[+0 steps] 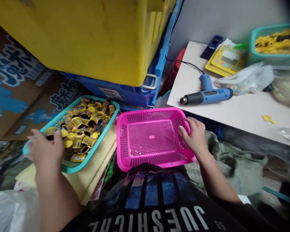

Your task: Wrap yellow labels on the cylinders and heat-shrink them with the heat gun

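A pink mesh basket (151, 162) rests at my lap, with a few tiny yellow and orange bits on its floor. My right hand (194, 133) holds the basket's right rim, thumb inside and fingers over the edge. To the left stands a turquoise basket (100, 143) full of small yellow containers (83, 124), some showing dark open ends. My left hand (47, 145) is over its near left corner, thumb and fingers apart, and nothing shows in it. Whether it touches the rim is unclear.
A white table (244, 109) at right bears a blue heat gun (215, 96), yellow packages (223, 61), plastic bags and a turquoise bin (256, 58) of yellow pieces. Yellow (91, 38) and blue crates (125, 95) stand ahead; printed cardboard boxes (16, 96) are at left.
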A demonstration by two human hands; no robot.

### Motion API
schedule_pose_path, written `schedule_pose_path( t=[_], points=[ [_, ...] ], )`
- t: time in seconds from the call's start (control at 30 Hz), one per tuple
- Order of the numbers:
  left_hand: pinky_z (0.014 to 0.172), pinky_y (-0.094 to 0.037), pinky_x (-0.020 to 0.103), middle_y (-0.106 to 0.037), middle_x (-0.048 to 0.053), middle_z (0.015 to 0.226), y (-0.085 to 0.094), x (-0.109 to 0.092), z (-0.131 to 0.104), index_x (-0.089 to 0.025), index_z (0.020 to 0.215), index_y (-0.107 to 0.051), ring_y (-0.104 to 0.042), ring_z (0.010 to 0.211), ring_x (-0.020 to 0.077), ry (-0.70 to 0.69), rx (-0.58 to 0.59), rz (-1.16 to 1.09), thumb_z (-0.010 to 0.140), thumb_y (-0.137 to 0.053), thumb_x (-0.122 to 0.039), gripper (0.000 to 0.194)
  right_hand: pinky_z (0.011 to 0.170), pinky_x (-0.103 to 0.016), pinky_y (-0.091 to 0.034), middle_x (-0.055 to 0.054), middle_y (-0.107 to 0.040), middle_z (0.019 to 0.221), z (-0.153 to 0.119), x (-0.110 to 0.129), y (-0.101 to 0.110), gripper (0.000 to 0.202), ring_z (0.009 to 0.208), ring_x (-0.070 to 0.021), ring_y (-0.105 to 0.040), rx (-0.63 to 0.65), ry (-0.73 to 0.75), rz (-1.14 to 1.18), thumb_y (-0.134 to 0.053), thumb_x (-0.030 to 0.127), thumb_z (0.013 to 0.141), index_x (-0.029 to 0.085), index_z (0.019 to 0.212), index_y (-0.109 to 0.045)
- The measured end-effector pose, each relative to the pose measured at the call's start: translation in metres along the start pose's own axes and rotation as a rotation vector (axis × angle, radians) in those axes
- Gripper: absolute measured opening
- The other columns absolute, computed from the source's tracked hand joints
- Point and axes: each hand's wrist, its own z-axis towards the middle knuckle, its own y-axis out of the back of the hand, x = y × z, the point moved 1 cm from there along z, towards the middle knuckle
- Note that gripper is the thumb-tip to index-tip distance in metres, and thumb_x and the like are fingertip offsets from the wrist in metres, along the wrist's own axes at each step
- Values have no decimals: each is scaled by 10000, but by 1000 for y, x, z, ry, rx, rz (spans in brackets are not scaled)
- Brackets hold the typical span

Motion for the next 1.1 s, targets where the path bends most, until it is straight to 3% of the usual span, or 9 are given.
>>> schedule_pose_path(
  t=[0.13, 0.17, 0.27, 0.4, 0.5, 0.6, 0.77, 0.97, 1.1],
  points=[
    [1089, -376, 545, -588, 191, 1365, 12, -40, -37, -75, 1327, -557, -525, 1290, 345, -171, -244, -173, 905, -545, -395, 530, 1093, -684, -157, -261, -278, 1415, -12, -11, -8, 688, 1348, -375, -210, -22, -9, -144, -451, 527, 881, 24, 1349, -473],
    [1054, -432, 491, -666, 142, 1257, 9, -54, -49, -113, 1248, -622, -601, 1195, 297, -262, -203, -266, 918, -518, -379, 436, 1104, -657, -204, -246, -323, 1385, -15, -4, -16, 626, 1333, -344, -257, 71, 40, -151, -427, 503, 910, 36, 1321, -496],
    [1022, -471, 430, -707, 94, 1160, -19, -90, -84, -198, 1091, -705, -642, 1116, 263, -520, 298, -474, 894, -536, -402, 331, 1072, -398, -435, -133, -509, 1201, -21, 27, -56, 464, 1156, -160, -479, 569, 289, -123, -473, 442, 941, 87, 1232, -542],
    [1151, -328, 487, -580, 148, 1379, -60, -99, -115, -197, 1236, -637, -485, 1337, 310, -370, 395, -626, 827, -622, -408, 461, 988, -339, -505, -117, -515, 1198, -22, 64, -110, 474, 1084, -130, -523, 987, 456, -181, -566, 403, 908, 89, 1261, -518],
    [1043, -448, 486, -602, 189, 1335, -75, -91, -127, -174, 1386, -488, -598, 1207, 318, -79, 553, -739, 782, -681, -417, 679, 1029, -374, -489, -125, -486, 1244, -25, 75, -136, 451, 1151, -152, -500, 1045, 460, -273, -533, 359, 929, 89, 1289, -497],
    [898, -539, 450, -703, 157, 1128, -81, -87, -136, -184, 1338, -512, -687, 1031, 322, 53, 693, -780, 761, -695, -408, 646, 996, -342, -504, -114, -518, 1167, -38, 84, -151, 393, 1110, -132, -516, 1102, 477, -338, -506, 362, 945, 66, 1202, -534],
    [846, -564, 437, -726, 125, 1014, -95, -81, -138, -195, 1208, -569, -701, 995, 329, -16, 663, -788, 810, -583, -457, 478, 925, -280, -520, -82, -554, 1059, -57, 105, -170, 355, 993, -90, -536, 1270, 587, -327, -512, 359, 941, 87, 1165, -559],
    [833, -578, 436, -743, 104, 991, -111, -73, -133, -228, 1180, -606, -702, 994, 337, -89, 629, -851, 780, -584, -494, 481, 939, -298, -514, -115, -527, 1133, -51, 121, -183, 447, 1029, -109, -525, 1084, 636, -421, -434, 437, 964, 84, 1231, -498],
    [767, -595, 407, -744, 103, 991, -122, -68, -138, -211, 1207, -600, -709, 964, 328, -41, 643, -900, 763, -574, -533, 548, 974, -312, -507, -101, -554, 1081, -58, 118, -180, 366, 1038, -109, -536, 1112, 751, -439, -504, 355, 937, 63, 1155, -545]
  ],
)
